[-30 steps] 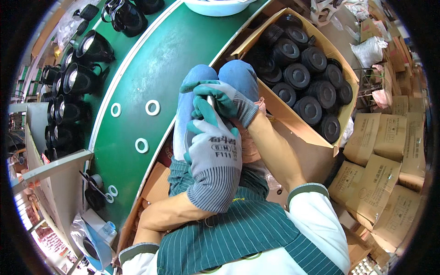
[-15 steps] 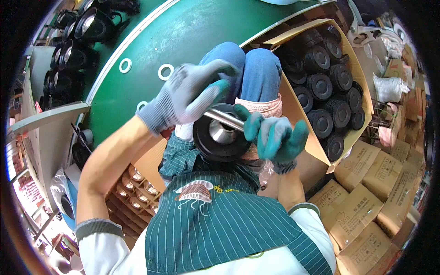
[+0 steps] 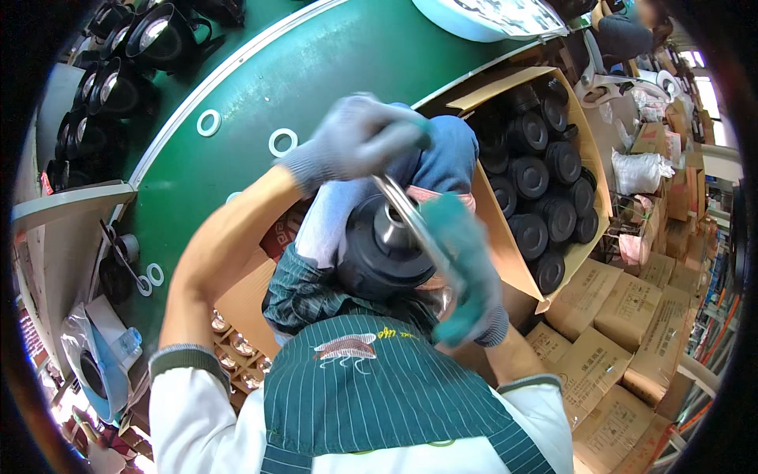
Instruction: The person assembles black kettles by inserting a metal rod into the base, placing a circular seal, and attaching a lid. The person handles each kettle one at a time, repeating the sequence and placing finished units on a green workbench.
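Note:
A black round part (image 3: 367, 265) with a shiny metal collar (image 3: 392, 231) rests in my lap. Slanting across the collar is a long metal bar (image 3: 412, 217). My right hand (image 3: 470, 265), in a green-palmed glove smeared by motion, is round the bar's lower right stretch. At the bar's upper left end is my left hand (image 3: 359, 142) in a grey glove. Its fingers are bent but blurred, and whether they grip the bar I cannot tell.
White rings (image 3: 283, 142) lie on the green tabletop (image 3: 260, 87). A carton (image 3: 575, 268) of black round parts is on my right, with stacked brown boxes (image 3: 592, 371) beyond it. Black vessels (image 3: 118, 87) stand far left. A pale blue basin (image 3: 466, 28) is at the back.
The metal bar has turned clockwise to a steeper slant. My left hand has moved up and to the right; my right hand has moved slightly down. The black part is tilted differently.

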